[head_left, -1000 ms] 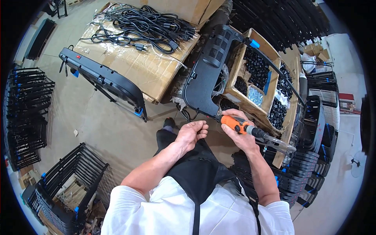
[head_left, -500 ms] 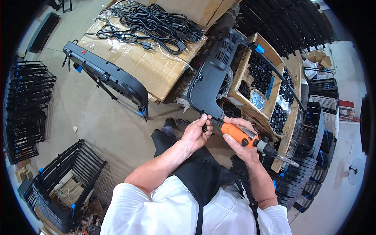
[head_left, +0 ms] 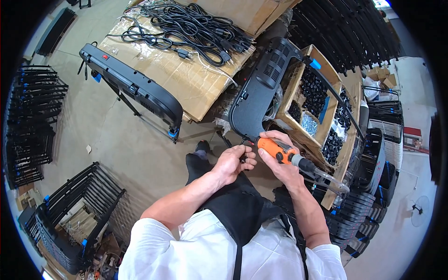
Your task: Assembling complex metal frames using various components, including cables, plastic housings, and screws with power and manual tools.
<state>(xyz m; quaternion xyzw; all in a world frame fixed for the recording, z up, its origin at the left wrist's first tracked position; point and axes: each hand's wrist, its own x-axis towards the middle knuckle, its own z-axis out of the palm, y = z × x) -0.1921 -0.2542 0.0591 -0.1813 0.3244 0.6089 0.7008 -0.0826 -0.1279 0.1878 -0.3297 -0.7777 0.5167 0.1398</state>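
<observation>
My right hand (head_left: 283, 169) is wrapped round an orange air screwdriver (head_left: 275, 150), its nose pointing left to the lower end of a black plastic panel (head_left: 254, 109). A clear hose trails from the screwdriver's back end. Just below the panel's end, my left hand (head_left: 229, 165) is closed with curled fingers. Small dark bits show between those fingers, too small to name. The panel has vent slots and leans against a wooden parts box (head_left: 291, 122). Whether the screwdriver's tip touches the panel cannot be made out.
The box's compartments hold black caps (head_left: 313, 88) and silver screws (head_left: 309, 123). Black power cords (head_left: 182, 35) lie on a cardboard box (head_left: 182, 81) ahead. Another black panel on a frame (head_left: 135, 88) stands at left. Stacked black frames (head_left: 42, 116) line the left side; more panels (head_left: 354, 210) are at right.
The screwdriver has moved left and closer to the panel's lower end. My left hand has drawn slightly back from the panel's edge. The whole view has shifted a little.
</observation>
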